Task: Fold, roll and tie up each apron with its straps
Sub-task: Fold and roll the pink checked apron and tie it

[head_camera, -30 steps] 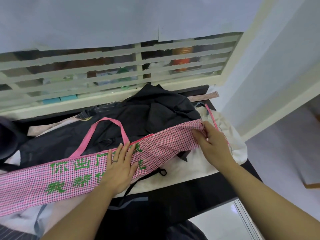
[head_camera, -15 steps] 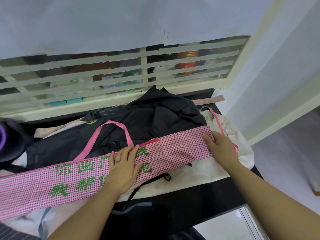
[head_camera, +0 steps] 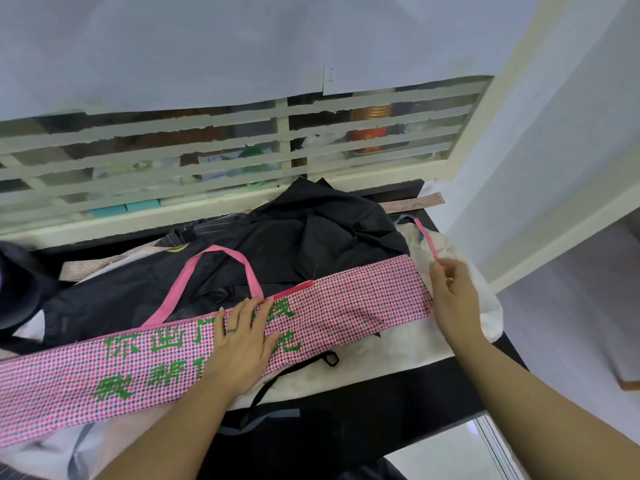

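The folded apron [head_camera: 346,306] is lying across the clothes [head_camera: 311,237] on the desk [head_camera: 398,389], the left hand [head_camera: 242,341] pressing flat on its middle, while the right hand [head_camera: 453,299] is leaving its end and pinching the strap [head_camera: 426,239] just beyond, apparently clearing it for rolling.

1. A pink checked apron [head_camera: 346,306], folded into a long band with green characters, lies across a pile of dark aprons [head_camera: 329,237] and a white cloth [head_camera: 381,355] on a black table [head_camera: 415,393].
2. The left hand [head_camera: 246,337] presses flat on the band's middle, fingers straight.
3. The right hand [head_camera: 453,296] sits at the band's right end, pinching a thin pink strap [head_camera: 427,242].
4. A pink neck loop [head_camera: 221,252] arches over the dark fabric.
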`<state>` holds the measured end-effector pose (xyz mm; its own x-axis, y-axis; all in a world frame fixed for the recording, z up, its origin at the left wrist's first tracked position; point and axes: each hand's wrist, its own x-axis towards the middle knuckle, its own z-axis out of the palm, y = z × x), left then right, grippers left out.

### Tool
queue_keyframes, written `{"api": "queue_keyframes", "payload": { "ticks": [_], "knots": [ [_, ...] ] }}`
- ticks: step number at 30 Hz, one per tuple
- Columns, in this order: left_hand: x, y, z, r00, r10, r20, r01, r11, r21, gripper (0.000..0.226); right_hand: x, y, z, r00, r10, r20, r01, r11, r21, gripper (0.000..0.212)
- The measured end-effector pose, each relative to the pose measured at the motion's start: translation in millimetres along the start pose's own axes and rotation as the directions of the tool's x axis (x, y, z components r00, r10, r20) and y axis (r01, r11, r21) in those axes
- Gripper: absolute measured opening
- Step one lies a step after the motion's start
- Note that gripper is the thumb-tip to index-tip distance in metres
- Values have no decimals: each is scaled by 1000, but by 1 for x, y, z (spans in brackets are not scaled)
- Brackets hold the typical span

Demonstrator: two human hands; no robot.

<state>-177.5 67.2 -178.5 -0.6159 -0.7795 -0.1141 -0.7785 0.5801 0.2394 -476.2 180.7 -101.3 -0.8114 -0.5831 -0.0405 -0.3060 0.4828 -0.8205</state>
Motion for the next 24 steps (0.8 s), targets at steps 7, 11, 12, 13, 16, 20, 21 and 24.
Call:
{"api": "queue_keyframes", "payload": {
  "ticks": [7, 11, 12, 13, 16, 20, 21, 24],
  "knots": [
    [1, -1, 2, 1000, -6, 1, 6, 1000, 13, 85, -33, 26, -4, 997, 71, 41, -74, 995, 74, 14],
    [-1, -1, 1, 1000, 1, -4, 0, 1000, 18, 88, -34, 31, -1, 1000, 28, 0, -28, 999, 45, 17],
    [-1, -1, 1, 1000, 1, -4, -1, 1000, 16, 88, -35, 33, -1, 1000, 21, 21, -22, 999, 26, 19],
    [-1, -1, 1, 1000, 0, -2, 0, 1000, 16, 88, -35, 34, -1, 999, 19, 45, -19, 1000, 1, 21],
    [-1, 0, 0, 1000, 4, -9, -4, 1000, 5, 88, -33, 27, -4, 996, 9, 90, -11, 1000, 17, 21],
    [-1, 1, 0, 1000, 0, -6, 0, 1000, -7, 94, -24, 8, -8, 993, -5, 118, -10, 992, 124, 20],
    [-1, 1, 0, 1000, -3, -2, 3, 1000, -10, 95, -22, 7, -7, 992, -18, 122, 3, 992, 125, 20],
    [-2, 2, -4, 1000, -8, 6, 8, 1000, -12, 96, -14, 7, -3, 990, -48, 131, 36, 995, 92, 20]
  ]
}}
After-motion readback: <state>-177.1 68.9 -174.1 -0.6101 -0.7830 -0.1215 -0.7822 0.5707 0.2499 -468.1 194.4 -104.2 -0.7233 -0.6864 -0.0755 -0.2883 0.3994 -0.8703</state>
